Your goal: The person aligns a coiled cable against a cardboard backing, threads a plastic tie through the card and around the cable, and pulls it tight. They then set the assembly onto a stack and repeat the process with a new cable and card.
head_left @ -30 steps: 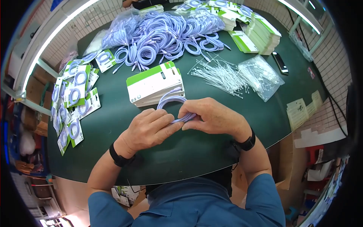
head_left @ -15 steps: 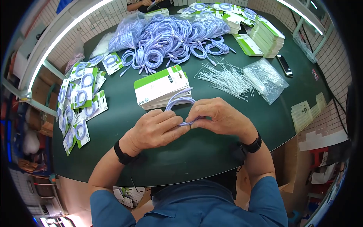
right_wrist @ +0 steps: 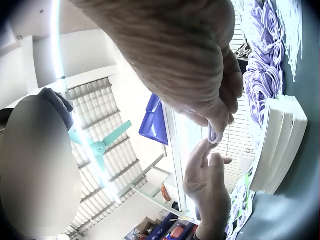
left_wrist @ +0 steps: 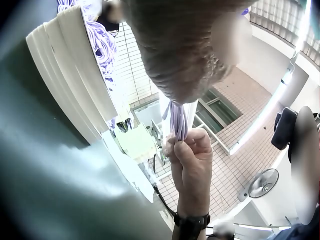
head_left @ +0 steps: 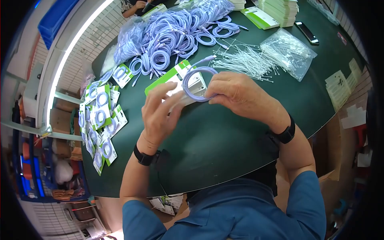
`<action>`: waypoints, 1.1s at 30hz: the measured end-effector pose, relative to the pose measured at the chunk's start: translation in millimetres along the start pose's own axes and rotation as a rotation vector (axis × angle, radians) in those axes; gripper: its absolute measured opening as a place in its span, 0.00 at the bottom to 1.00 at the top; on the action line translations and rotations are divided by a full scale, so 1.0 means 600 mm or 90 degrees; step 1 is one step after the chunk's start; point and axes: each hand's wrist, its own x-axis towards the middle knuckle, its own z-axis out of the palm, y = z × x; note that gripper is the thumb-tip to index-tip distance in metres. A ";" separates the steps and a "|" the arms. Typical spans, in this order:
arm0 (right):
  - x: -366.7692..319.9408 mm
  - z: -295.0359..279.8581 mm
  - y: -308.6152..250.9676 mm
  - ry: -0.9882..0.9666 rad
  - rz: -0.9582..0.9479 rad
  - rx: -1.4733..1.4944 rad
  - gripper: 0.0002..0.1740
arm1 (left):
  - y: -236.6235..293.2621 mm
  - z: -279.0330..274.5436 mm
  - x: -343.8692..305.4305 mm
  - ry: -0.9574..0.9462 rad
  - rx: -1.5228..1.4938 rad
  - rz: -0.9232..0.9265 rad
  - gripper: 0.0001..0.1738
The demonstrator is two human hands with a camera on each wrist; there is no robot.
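A lilac cable (head_left: 186, 86), wound in a coil, is held up over the table by my right hand (head_left: 244, 96), which pinches its right side between thumb and fingers. One connector end (head_left: 208, 59) sticks out above the loop. My left hand (head_left: 160, 112) is at the coil's left, fingers loosely spread and blurred. The right wrist view shows those left fingers extended close to the coil (right_wrist: 215, 134). Behind the hands lies a stack of white and green cards (head_left: 170, 78), partly covered by the left hand and coil.
A large heap of coiled lilac cables (head_left: 172, 36) fills the back. Carded cables (head_left: 100, 116) pile up at left. White cable ties (head_left: 248, 62) lie right of the coil, beside a plastic bag (head_left: 290, 52) of more ties. A phone (head_left: 307, 33) and tall card stack (head_left: 280, 12) sit farther right.
My left hand has let go of the coil and drawn back to the left, fingers spreading. The right hand still pinches the cable, now raised higher. The head view has shifted.
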 end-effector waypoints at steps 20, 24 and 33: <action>0.001 -0.016 0.017 0.064 0.084 0.037 0.08 | -0.097 -0.020 0.011 -0.320 0.000 -0.401 0.54; 0.005 -0.023 0.008 0.129 0.084 0.097 0.08 | -0.035 -0.056 0.039 -0.208 0.137 -0.308 0.40; 0.004 0.024 -0.040 0.085 0.071 0.159 0.10 | 0.119 -0.037 -0.008 -0.379 0.121 -0.291 0.10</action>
